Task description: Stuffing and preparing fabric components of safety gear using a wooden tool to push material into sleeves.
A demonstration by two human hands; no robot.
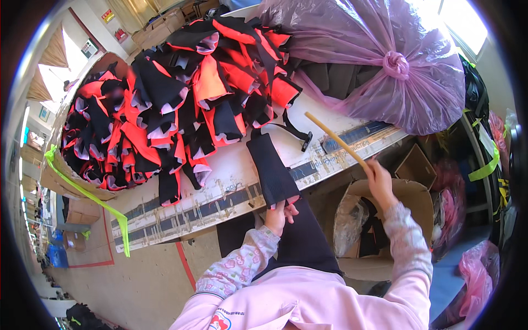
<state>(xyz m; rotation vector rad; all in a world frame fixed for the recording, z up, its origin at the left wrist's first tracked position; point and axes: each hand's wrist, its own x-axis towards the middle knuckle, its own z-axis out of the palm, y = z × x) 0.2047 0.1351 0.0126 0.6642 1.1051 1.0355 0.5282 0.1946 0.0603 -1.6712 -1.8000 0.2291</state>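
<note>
A black ribbed fabric piece (270, 168) hangs over the near edge of the table. My left hand (279, 217) is closed on its lower end, where a bit of orange-red lining shows. In my right hand (379, 179) is a thin wooden stick (336, 138), gripped near its lower end. It slants up and to the left, and its tip is above the table, apart from the fabric piece. Beyond my left hand, a big pile of black and orange-red fabric pieces (181, 104) covers the left and middle of the table.
A knotted purple plastic bag (396, 65) of grey pieces sits at the table's far right. A black strap with a buckle (303, 137) lies by the pile. The white table (220, 190) has a worn, taped edge. Below my right hand stands an open cardboard box (407, 192). A neon-yellow strip (91, 195) hangs left.
</note>
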